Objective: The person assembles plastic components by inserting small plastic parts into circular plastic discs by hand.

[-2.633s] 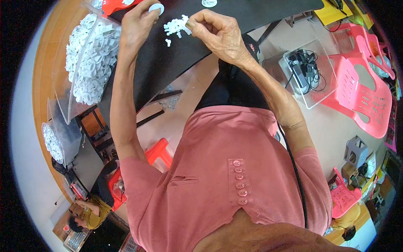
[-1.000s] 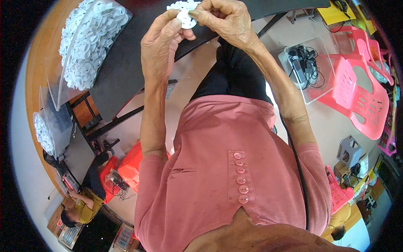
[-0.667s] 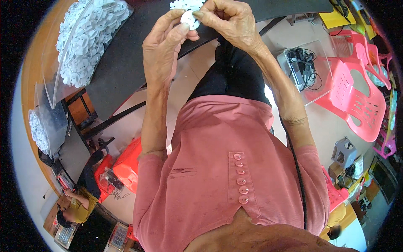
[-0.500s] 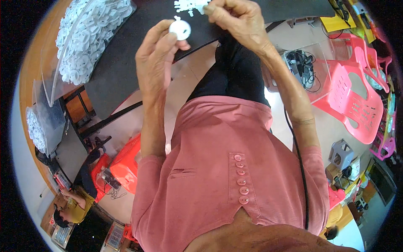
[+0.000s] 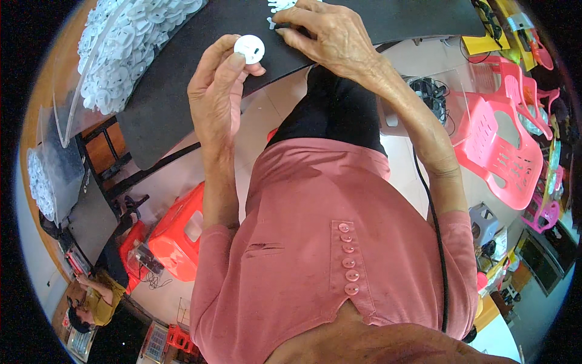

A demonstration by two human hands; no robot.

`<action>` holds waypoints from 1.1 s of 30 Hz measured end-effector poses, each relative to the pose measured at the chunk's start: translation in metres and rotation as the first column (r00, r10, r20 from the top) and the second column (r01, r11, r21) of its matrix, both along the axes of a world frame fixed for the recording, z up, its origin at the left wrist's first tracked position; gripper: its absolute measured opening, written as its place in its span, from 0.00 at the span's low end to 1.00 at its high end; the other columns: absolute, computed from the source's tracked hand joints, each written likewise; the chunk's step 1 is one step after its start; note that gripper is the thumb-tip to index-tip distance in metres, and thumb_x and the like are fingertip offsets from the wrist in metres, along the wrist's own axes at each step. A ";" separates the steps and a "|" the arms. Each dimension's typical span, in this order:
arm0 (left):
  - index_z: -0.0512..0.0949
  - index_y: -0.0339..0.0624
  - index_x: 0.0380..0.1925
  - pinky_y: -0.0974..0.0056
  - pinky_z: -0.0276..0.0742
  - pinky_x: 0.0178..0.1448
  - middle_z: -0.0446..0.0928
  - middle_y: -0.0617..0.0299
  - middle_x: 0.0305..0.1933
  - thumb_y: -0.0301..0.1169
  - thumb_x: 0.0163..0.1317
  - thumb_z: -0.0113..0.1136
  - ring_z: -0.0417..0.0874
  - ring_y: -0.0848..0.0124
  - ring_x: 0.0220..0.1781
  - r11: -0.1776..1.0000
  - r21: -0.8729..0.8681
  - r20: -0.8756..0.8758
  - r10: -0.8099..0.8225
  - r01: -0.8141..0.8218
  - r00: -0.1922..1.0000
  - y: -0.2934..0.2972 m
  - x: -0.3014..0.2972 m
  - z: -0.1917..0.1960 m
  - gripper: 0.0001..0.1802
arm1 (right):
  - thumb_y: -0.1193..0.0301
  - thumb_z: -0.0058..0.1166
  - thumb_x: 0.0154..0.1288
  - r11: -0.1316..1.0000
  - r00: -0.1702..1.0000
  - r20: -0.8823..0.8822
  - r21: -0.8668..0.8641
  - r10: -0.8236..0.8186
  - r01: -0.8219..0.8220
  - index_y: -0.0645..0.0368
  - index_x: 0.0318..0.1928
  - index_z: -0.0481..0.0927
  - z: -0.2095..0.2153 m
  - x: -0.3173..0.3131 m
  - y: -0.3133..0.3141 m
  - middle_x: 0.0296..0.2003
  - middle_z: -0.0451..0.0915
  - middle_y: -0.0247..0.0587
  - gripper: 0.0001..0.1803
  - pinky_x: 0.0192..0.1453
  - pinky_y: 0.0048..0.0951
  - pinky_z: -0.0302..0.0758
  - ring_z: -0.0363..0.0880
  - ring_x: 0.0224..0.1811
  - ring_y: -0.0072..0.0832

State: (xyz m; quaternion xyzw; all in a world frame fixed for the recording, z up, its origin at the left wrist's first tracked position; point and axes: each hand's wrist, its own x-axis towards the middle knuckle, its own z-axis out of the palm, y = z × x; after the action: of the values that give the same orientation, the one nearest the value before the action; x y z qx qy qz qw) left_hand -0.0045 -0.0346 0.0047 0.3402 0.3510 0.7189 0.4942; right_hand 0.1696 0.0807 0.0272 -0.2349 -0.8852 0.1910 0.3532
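Observation:
Near the table's front edge, my left hand (image 5: 218, 82) pinches a round white plastic disc (image 5: 249, 50) between thumb and fingers. The disc's flat face shows a small dark slot. To its right, my right hand (image 5: 330, 39) reaches over the dark table with thumb and index finger apart. Its fingertips are beside a small white plastic piece (image 5: 271, 24) at the edge of a little pile of white plastic pieces (image 5: 282, 5). The pile is partly cut off by the top of the view and partly covered by my right hand.
A clear-walled bin (image 5: 73, 109) heaped with white discs (image 5: 124, 54) stands on the dark table (image 5: 163, 103) at left. Pink chairs (image 5: 500, 145) and a box of black cables (image 5: 431, 91) are at right. A red stool (image 5: 179, 233) and another person (image 5: 97, 300) are lower left.
My right hand has moved left and down, its fingers spreading beside the small pieces. My left hand has shifted slightly left with the disc, and the bit jutting from the disc's top no longer shows.

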 end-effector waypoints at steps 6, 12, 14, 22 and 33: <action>0.76 0.32 0.52 0.59 0.82 0.47 0.81 0.53 0.43 0.21 0.64 0.57 0.83 0.68 0.39 1.000 -0.011 -0.007 -0.001 0.001 1.000 0.000 0.001 0.001 0.16 | 0.72 0.59 0.59 0.994 0.994 0.039 -0.028 -0.102 0.103 0.62 0.39 0.80 0.009 0.012 -0.004 0.31 0.77 0.47 0.09 0.35 0.39 0.76 0.80 0.32 0.44; 0.76 0.32 0.52 0.60 0.82 0.48 0.81 0.53 0.43 0.22 0.64 0.58 0.83 0.68 0.40 1.000 -0.027 -0.057 0.010 -0.012 0.998 0.000 0.003 0.001 0.16 | 0.73 0.59 0.58 0.999 0.989 0.141 -0.003 -0.048 0.049 0.61 0.39 0.80 0.006 0.022 -0.011 0.32 0.76 0.44 0.08 0.34 0.34 0.75 0.79 0.32 0.40; 0.77 0.32 0.52 0.60 0.82 0.48 0.81 0.53 0.43 0.22 0.64 0.58 0.83 0.68 0.40 1.000 -0.017 -0.066 0.005 -0.006 0.998 0.000 0.004 0.000 0.16 | 0.73 0.59 0.58 0.998 0.999 -0.007 -0.041 -0.049 0.049 0.61 0.39 0.80 0.003 0.026 -0.013 0.32 0.76 0.44 0.09 0.34 0.33 0.75 0.79 0.32 0.39; 0.76 0.32 0.53 0.59 0.81 0.50 0.80 0.52 0.45 0.23 0.64 0.59 0.83 0.68 0.40 1.000 -0.027 -0.068 -0.017 0.015 0.998 0.000 0.001 -0.001 0.17 | 0.64 0.63 0.55 0.991 0.970 0.220 -0.112 0.100 -0.076 0.63 0.47 0.77 0.016 0.033 -0.009 0.38 0.73 0.48 0.22 0.46 0.39 0.73 0.74 0.43 0.44; 0.76 0.27 0.52 0.57 0.83 0.48 0.79 0.50 0.49 0.23 0.64 0.59 0.82 0.62 0.44 1.000 -0.025 -0.108 0.000 -0.003 0.994 -0.001 0.002 -0.003 0.17 | 0.66 0.63 0.55 0.993 0.990 0.079 0.005 0.116 -0.117 0.59 0.47 0.78 0.001 0.047 -0.016 0.38 0.72 0.42 0.20 0.45 0.37 0.69 0.72 0.39 0.39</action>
State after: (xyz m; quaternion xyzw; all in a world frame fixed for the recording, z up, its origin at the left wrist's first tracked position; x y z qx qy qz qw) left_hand -0.0028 -0.0355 0.0021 0.3724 0.3865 0.6953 0.4782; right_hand 0.2168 0.0650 0.0282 -0.1884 -0.9116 0.1975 0.3074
